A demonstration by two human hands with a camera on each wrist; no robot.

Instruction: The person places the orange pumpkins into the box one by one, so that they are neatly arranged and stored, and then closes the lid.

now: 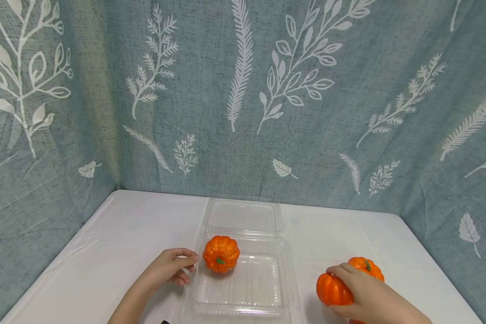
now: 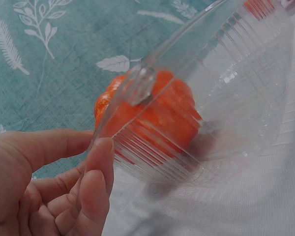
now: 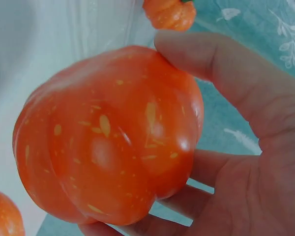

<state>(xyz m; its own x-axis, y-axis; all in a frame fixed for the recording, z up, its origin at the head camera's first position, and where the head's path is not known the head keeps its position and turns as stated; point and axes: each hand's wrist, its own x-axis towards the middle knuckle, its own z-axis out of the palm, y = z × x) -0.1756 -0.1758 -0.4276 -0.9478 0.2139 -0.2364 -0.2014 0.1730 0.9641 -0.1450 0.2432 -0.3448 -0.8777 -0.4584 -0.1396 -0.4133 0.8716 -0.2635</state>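
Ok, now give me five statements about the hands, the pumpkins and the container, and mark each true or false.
1. The right hand grips an orange pumpkin. True.
2. The container is closed. False: its lid lies open on the far side.
3. The left hand pinches the edge of the clear container. True.
4. Two pumpkins sit inside the container. False: only one inner pumpkin is there.
5. That inner pumpkin shows a green stem. True.
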